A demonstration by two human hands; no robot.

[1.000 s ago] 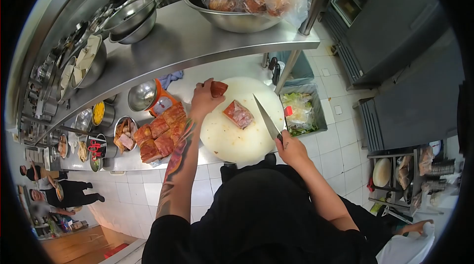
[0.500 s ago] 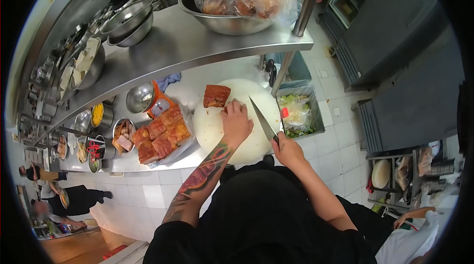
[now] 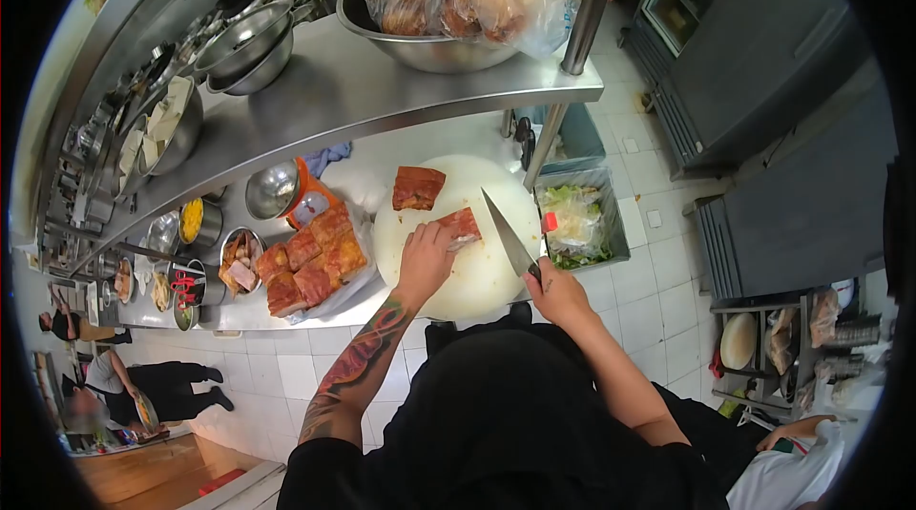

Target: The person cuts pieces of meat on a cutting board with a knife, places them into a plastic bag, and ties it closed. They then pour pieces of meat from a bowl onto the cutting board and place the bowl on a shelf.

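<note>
A round white cutting board (image 3: 458,286) lies in front of me. On it, my left hand (image 3: 426,257) holds the left end of a strip of crispy roast pork (image 3: 462,224), fingers curled over it. A bigger block of roast pork (image 3: 418,187) sits just beyond, apart from my fingers. My right hand (image 3: 560,292) is wrapped round the handle of a kitchen knife (image 3: 510,235). Its blade points away from me over the board's right side, apart from the meat strip. Several more roast pork blocks (image 3: 315,257) are grouped on a wrapped tray left of the board.
A steel shelf (image 3: 382,95) runs above the counter, bearing a large bowl (image 3: 429,50) with bagged food. A bin (image 3: 611,224) with leafy scraps stands right of the board. Pots and bowls line the left. Other people are at far left and lower right.
My left hand has shifted left and slightly toward me, uncovering the pork strip that it hid. The knife hand has barely moved. A person at far left has changed posture.
</note>
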